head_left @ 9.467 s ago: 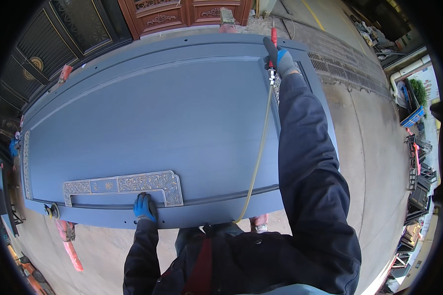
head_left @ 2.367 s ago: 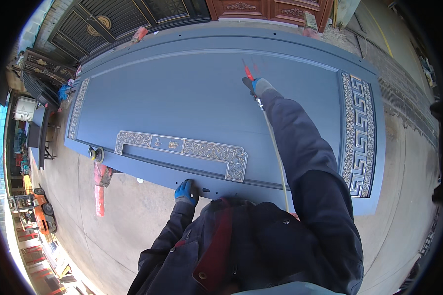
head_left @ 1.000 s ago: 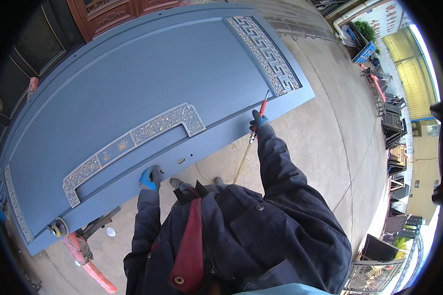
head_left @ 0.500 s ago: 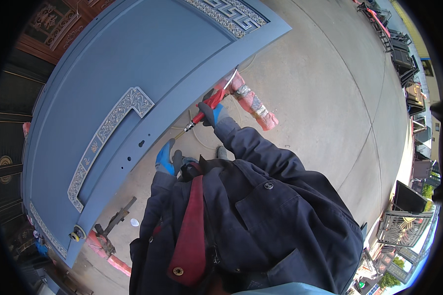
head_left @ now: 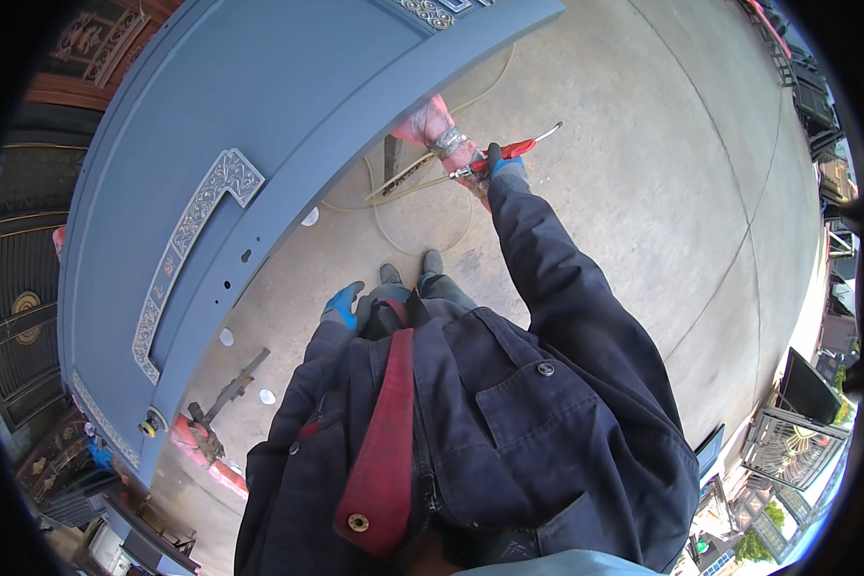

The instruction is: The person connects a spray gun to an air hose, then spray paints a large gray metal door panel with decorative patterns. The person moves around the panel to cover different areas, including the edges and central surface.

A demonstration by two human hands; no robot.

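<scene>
My right hand point(head_left: 507, 165), in a blue and grey glove, is closed around a red air blow gun point(head_left: 518, 149). Its thin pale nozzle points away to the upper right. From the fitting at its other end a yellowish air hose point(head_left: 408, 195) runs off and loops over the floor. My left hand point(head_left: 340, 309), gloved alike, hangs by my left leg with its fingers stretched out and nothing in them. To the left lies a large blue-grey door panel point(head_left: 288, 115) with silver ornamental trim point(head_left: 194, 226) and holes along its edge; neither hand touches it.
Under the panel stand supports wrapped in pink material point(head_left: 430, 123), with another wrapped support point(head_left: 197, 442) at lower left. A dark metal bar point(head_left: 230, 389) and white round pieces point(head_left: 267, 396) lie near it. Dark doors stand at far left, and stacked metalwork lines the right.
My right hand has carried the blow gun rightward, away from the panel's edge. My left hand has moved slightly right and down, off the hose. More hose shows on the floor.
</scene>
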